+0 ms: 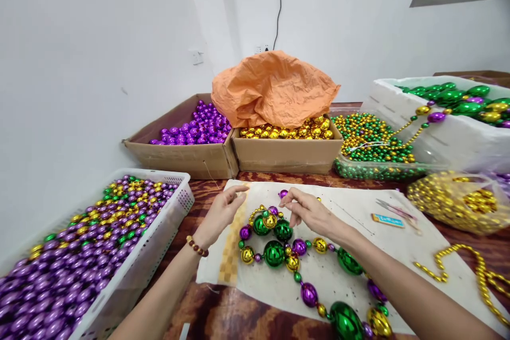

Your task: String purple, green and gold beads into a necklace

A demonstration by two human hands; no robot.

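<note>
My left hand (225,210), a beaded bracelet on its wrist, is raised over the left edge of the white cloth (255,281). Its thumb and forefinger are drawn close together; anything between them is too fine to make out. My right hand (308,211) hovers at the top of a bead necklace (274,253) with its fingertips pinched, next to a small purple bead (282,194). What those fingertips hold is hidden. Large green, purple and gold balls with small beads make up the necklace, which loops over the cloth and passes beneath my right forearm.
Scissors (392,210) and a small blue-orange packet (387,220) lie on the cloth. A gold bead strand (442,271) trails at right. Around stand a white basket of beads (183,183), cardboard boxes of purple and gold balls (287,156), an orange bag (274,87) and a foam box (422,133).
</note>
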